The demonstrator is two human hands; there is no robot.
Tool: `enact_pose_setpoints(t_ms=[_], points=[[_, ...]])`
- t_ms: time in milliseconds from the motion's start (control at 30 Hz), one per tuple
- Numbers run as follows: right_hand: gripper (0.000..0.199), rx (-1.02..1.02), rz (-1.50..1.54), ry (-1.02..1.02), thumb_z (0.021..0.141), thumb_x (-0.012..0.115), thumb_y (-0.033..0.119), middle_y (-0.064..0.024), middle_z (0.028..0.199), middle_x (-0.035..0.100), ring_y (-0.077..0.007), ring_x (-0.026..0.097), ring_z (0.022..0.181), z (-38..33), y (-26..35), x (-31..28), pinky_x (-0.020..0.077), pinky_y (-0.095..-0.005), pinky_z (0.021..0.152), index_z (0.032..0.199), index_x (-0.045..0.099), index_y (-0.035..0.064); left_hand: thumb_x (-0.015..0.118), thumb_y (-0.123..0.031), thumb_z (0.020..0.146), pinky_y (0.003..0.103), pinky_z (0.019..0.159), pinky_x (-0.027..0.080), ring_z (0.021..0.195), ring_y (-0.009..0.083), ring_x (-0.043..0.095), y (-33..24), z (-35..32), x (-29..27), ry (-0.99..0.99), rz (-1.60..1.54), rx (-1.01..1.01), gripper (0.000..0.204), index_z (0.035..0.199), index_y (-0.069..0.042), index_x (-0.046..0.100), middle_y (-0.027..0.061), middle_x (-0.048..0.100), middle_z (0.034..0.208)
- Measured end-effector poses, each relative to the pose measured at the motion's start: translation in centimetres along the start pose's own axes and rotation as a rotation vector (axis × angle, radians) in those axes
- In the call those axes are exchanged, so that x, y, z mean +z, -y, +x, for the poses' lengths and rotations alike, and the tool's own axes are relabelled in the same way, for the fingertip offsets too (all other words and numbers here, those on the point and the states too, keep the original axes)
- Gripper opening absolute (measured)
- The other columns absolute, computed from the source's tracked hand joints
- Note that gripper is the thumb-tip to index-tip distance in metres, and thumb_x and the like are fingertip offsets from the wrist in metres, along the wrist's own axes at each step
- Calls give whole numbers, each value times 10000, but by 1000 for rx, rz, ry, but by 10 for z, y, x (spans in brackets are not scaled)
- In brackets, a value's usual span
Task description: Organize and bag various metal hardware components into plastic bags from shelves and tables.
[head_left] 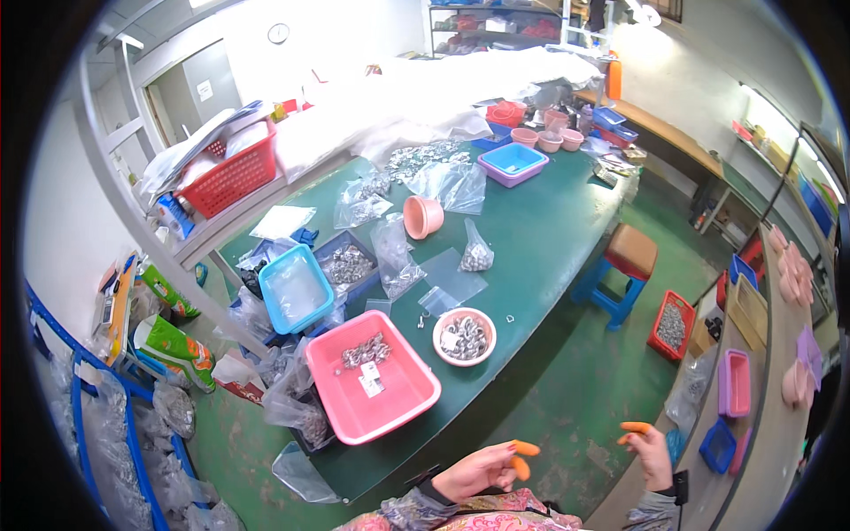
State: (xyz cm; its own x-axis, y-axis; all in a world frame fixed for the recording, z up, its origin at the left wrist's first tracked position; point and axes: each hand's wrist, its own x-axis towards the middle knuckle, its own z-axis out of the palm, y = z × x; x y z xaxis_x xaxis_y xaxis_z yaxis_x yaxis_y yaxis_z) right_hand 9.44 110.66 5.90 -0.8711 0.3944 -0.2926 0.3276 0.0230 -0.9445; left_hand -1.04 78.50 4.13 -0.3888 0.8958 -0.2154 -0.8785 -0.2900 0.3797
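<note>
My left hand point(485, 471) is in front of the green table's near edge, orange covers on some fingertips. Its fingers are partly bent and apart, with nothing visible in them. Farther right, my right hand point(653, 453) is raised over the floor, its orange-tipped finger pointing left and nothing seen in it. Both hands are open and touch nothing. Nearest to them on the table are a pink bowl point(439, 345) of shiny metal parts and a large pink tray point(390, 416). Metal parts point(367, 350) and small white cards point(372, 382) lie in the tray.
Around them on the green table point(522, 265) are a light blue tray point(296, 310), bagged metal parts point(476, 256) and a tipped pink bucket point(422, 218). A blue stool point(611, 290) with a brown seat stands right. Shelving point(761, 416) with coloured trays lines the right side.
</note>
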Motion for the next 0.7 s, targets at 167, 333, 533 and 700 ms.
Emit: enact_pose_setpoints(t_ms=[167,333,533,700], points=[[204,58,-50,-158,824,545,52,-35,716,609,-64,530,591,105,-5,-127,382,-171,527,1020,581,8,419,-202,932,207,564,430,581,88,490,-41,127,13,46,101,-10,340,1182,28,436,82,577,845],[195,-36,-249,-43,819,535,34,-25,706,605,-45,516,593,263,46,-182,369,-166,525,1007,579,6,422,-205,929,214,579,450,606,83,500,-54,223,-27,-30,43,124,361,1204,29,429,97,588,885],[254,-388,-551,354,757,622,48,-55,848,608,-116,591,756,463,132,-105,459,-235,686,1004,587,0,427,-224,918,241,686,448,700,101,481,-65,295,-20,-293,-113,325,426,1254,35,388,135,579,994],[379,-1013,-823,563,695,668,103,-94,966,588,-278,532,950,615,150,37,425,-356,841,1056,559,71,469,-230,907,200,579,422,655,98,529,-66,306,-6,-613,-226,601,310,1110,-2,519,96,616,883]])
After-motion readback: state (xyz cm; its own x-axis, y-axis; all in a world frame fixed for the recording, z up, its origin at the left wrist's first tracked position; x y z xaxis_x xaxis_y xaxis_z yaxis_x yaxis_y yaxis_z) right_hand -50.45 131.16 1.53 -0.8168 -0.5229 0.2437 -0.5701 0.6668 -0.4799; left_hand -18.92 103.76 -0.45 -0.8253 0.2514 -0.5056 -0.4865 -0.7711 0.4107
